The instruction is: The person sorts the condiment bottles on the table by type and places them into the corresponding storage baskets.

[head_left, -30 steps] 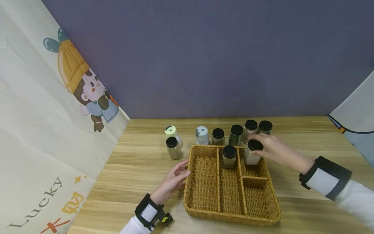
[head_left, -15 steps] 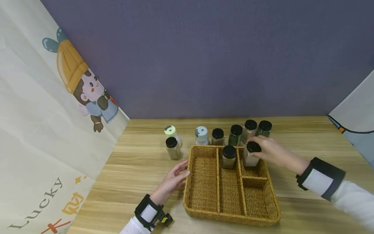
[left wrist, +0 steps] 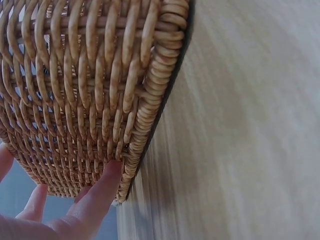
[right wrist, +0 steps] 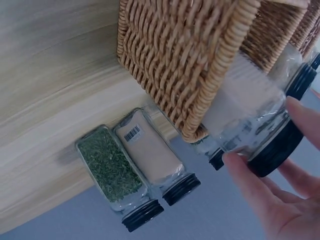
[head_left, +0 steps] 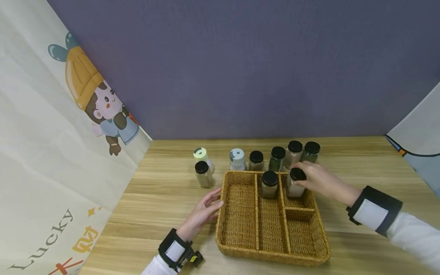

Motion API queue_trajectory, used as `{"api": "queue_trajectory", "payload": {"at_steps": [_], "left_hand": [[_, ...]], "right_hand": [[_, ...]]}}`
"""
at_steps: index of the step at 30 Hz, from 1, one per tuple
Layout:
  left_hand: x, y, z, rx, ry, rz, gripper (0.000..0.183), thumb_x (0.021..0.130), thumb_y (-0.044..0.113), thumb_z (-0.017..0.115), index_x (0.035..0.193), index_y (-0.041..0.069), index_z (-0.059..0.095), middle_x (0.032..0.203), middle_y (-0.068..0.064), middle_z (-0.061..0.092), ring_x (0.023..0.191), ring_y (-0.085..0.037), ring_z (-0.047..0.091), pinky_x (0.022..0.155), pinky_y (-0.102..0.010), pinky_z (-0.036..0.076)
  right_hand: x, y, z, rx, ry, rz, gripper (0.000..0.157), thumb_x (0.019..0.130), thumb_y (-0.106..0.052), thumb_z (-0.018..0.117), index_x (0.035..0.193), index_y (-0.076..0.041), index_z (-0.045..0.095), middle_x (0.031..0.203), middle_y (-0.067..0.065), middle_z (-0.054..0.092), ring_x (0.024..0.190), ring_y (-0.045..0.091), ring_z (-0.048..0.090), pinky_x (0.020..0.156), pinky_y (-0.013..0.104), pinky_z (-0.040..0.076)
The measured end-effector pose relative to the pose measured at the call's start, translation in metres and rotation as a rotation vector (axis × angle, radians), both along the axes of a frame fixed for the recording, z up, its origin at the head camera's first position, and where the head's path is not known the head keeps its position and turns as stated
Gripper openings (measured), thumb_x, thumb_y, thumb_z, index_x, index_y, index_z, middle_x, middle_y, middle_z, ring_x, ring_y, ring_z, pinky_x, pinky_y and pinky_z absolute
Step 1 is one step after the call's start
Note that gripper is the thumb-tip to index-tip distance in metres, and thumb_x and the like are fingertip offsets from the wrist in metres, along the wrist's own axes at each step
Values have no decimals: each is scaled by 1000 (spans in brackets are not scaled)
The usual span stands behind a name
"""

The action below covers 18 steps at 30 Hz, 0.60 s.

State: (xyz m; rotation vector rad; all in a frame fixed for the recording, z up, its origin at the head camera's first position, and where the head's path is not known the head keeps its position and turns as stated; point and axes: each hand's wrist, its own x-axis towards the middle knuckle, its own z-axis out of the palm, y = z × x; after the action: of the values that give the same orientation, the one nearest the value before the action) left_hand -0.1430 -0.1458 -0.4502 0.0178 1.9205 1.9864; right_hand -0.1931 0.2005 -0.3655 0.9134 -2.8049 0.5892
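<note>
My right hand [head_left: 321, 180] holds a glass spice jar [head_left: 294, 189] with a black lid, low inside the back right compartment of a wicker basket [head_left: 239, 214]. In the right wrist view, pale contents show in the jar [right wrist: 250, 95], with fingers and thumb pinching it near the lid. Another black-lidded jar [head_left: 269, 189] stands at the back of the middle compartment. My left hand [head_left: 201, 212] touches the basket's left side with its fingers extended. From the left wrist, one fingertip [left wrist: 114, 167] rests on the woven wall [left wrist: 85, 90] near the basket's base.
Behind the basket stand several jars, including one with green flakes [right wrist: 112, 167] and one with pinkish powder [right wrist: 150, 150]. A white-capped shaker [head_left: 238, 159] is among them. Left of the basket are a yellow-capped shaker [head_left: 203, 158] and a black-lidded jar [head_left: 204, 177].
My right hand has lowered the pale jar farther into the back right compartment and shifted slightly left. The left hand and the basket have stayed in place.
</note>
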Motion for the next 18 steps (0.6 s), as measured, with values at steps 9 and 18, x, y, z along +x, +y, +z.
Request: {"api": "queue_trajectory", "payload": {"at_steps": [9, 18], "left_hand": [[-1, 0, -1, -2, -3, -2, 62, 84, 26, 59, 137, 15, 30, 138, -19, 29, 118, -34, 39, 92, -46, 40], [-2, -1, -2, -8, 0, -4, 62, 84, 27, 59, 137, 15, 31, 138, -19, 29, 118, -34, 39, 92, -47, 41]], "right_hand": [[-1, -4, -1, -2, -37, -8, 45, 71, -10, 72, 107, 9, 53, 98, 27, 58, 82, 34, 59, 70, 48, 50], [-4, -4, -6, -6, -68, -2, 45, 70, -9, 72, 107, 8, 53, 95, 26, 58, 78, 30, 60, 62, 38, 52]]}}
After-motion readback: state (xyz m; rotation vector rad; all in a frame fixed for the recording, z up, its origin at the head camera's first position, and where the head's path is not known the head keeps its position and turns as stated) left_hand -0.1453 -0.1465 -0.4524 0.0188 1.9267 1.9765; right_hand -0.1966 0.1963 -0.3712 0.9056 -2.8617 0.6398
